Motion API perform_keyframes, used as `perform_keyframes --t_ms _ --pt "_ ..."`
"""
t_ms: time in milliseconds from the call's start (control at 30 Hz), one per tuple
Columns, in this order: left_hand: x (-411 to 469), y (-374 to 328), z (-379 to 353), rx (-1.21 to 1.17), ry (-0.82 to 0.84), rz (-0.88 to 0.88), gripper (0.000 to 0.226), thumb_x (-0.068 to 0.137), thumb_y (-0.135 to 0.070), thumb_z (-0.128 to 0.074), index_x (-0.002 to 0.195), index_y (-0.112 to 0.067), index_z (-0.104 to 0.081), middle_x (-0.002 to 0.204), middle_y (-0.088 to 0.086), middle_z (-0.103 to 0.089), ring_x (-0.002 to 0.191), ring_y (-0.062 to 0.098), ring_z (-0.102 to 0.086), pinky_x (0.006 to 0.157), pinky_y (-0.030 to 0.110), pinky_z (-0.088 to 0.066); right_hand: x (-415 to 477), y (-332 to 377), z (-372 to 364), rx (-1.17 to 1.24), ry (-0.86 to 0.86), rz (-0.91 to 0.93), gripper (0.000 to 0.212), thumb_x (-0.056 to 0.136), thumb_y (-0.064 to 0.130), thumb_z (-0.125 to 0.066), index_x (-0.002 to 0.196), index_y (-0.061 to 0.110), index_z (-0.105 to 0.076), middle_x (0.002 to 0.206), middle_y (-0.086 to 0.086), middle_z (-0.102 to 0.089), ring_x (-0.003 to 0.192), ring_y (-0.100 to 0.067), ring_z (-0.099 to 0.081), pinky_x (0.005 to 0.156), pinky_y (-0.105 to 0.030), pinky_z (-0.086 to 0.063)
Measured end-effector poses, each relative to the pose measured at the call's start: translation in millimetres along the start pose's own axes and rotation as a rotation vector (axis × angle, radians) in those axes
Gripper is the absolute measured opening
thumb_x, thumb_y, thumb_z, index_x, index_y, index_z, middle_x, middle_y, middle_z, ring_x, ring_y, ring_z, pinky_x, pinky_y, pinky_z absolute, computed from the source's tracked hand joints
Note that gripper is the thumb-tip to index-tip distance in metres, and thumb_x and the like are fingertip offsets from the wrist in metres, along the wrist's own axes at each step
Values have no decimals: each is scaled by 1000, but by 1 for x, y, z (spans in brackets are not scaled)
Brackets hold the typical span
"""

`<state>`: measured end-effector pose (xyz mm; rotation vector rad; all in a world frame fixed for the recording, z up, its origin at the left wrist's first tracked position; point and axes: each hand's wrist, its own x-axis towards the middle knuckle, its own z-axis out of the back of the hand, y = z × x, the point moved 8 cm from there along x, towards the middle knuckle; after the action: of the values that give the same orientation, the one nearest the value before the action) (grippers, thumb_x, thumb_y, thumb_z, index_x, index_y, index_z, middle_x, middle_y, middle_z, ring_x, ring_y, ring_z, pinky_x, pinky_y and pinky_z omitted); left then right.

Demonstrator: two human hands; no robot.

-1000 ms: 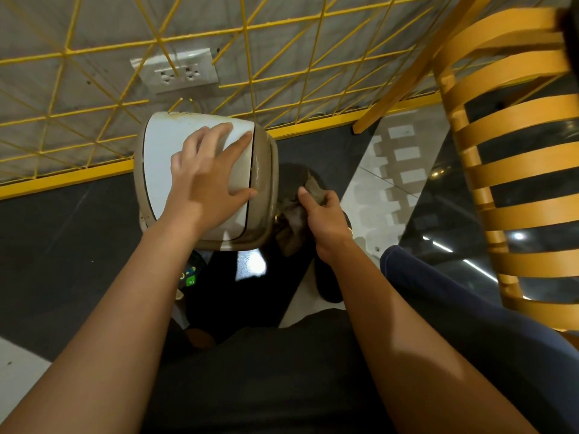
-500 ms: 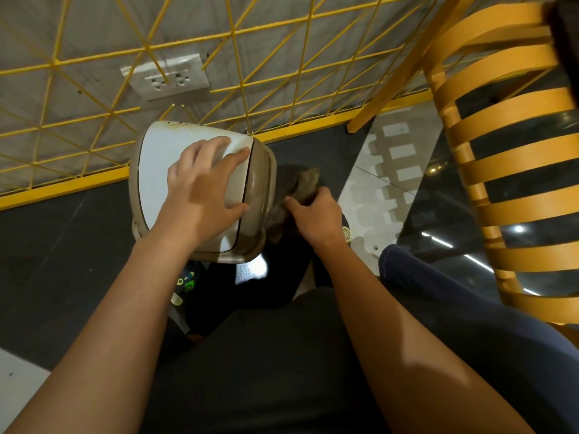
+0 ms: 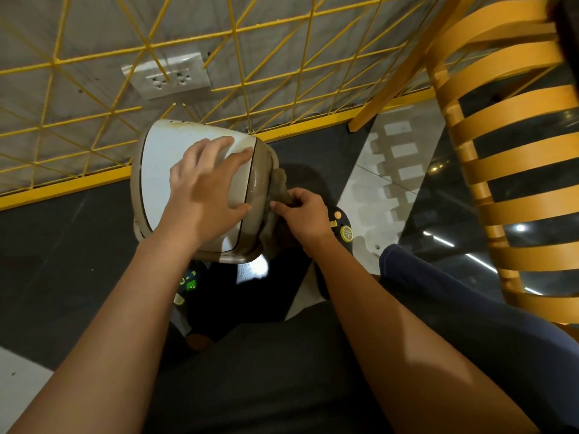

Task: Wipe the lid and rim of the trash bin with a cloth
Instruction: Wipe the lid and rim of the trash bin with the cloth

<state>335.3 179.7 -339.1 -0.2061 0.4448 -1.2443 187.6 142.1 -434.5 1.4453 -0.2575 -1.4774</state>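
The right hand (image 3: 305, 216) has its fingers curled and its thumb closed in, pinching a bunched grey-brown cloth (image 3: 278, 183). The cloth lies directly left of these fingertips, pressed between them and the beige rim (image 3: 259, 183) of the trash bin (image 3: 238, 256). The rim band runs away from the person along the right side of the lid, so its long axis crosses the line of the fingers. Judgement: the next wiping stroke has to travel along this band, away from or toward the body.

The left hand (image 3: 205, 191) lies flat with its fingers straight and spread, pressing on the white lid (image 3: 159, 170). Its fingertips reach the right edge of the lid, just beside the rim. The right hand is the nearer to the unwiped band; the left hand acts as a brace.

The bin is tilted and stands on a dark floor (image 3: 62, 233). Beyond the fingers there is a yellow wire grid (image 3: 282, 57) with a wall socket (image 3: 167, 76) behind it. Right of the right hand lies a printed slipper (image 3: 343, 228), and further right an orange slatted chair (image 3: 517, 151).
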Motion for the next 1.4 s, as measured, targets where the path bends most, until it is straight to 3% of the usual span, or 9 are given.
perform_keyframes --t_ms 100,233,433,600,667,800,933,1033,1400 --pt "1 0 0 -13 1 5 73 71 -24 -75 136 -28 -42 148 1 -28 138 26 -16 106 47 -19 10 9 3 -88 -55 46 19 77 13 -70 69 18 -53 75 0 -61 71 -14 -59 71 -30 -51" --pt "1 0 0 -25 -10 12 72 71 -22 -75 135 -28 -43 148 1 -29 138 26 -16 106 46 -18 19 25 -1 -172 -77 96 28 76 11 -67 65 19 -42 66 4 -51 59 -7 -45 54 -19 -38" --pt "1 1 -1 -35 -9 9 72 72 -23 -75 136 -28 -42 148 1 -29 138 26 -14 107 46 -17 37 51 8 -230 -145 150 8 82 9 -63 89 8 -59 89 -8 -63 79 -16 -54 69 -24 -38" --pt "0 2 0 -62 -10 14 74 72 -24 -76 137 -28 -41 149 1 -28 140 26 -12 107 45 -18 33 60 -2 -245 -108 217 27 90 13 -54 116 7 -60 114 -18 -58 104 -28 -57 89 -30 -42" --pt "0 2 0 -66 -20 12 75 72 -22 -76 137 -28 -41 149 2 -28 140 27 -13 107 45 -19 23 58 -7 -220 -97 260 32 92 8 -48 122 8 -57 117 -18 -52 108 -28 -53 92 -23 -36" --pt "1 2 -1 -68 -27 11 75 71 -20 -77 137 -26 -41 149 4 -29 139 28 -14 107 46 -20 -3 66 -1 -115 -134 403 37 90 1 -45 126 6 -56 116 -16 -49 104 -19 -51 87 -6 -32" --pt "1 2 -2 -80 -32 13 75 70 -19 -77 136 -26 -42 148 4 -30 139 29 -14 108 46 -21 -11 64 -4 -47 -150 417 38 91 1 -45 127 8 -54 117 -15 -49 105 -20 -52 95 -21 -39" --pt "1 2 -2 -75 -28 11 75 70 -20 -78 136 -26 -42 149 3 -29 139 28 -13 108 45 -20 3 54 -9 -126 -95 303 41 94 5 -43 133 14 -49 119 -16 -50 109 -24 -52 93 -20 -35" --pt "-1 5 3 -47 -11 -29 78 66 -16 -81 135 -22 -45 146 7 -34 138 31 -18 106 48 -23 -38 27 -20 -35 -87 318 40 92 4 -48 132 9 -50 107 -5 -44 96 -8 -46 77 9 -29"
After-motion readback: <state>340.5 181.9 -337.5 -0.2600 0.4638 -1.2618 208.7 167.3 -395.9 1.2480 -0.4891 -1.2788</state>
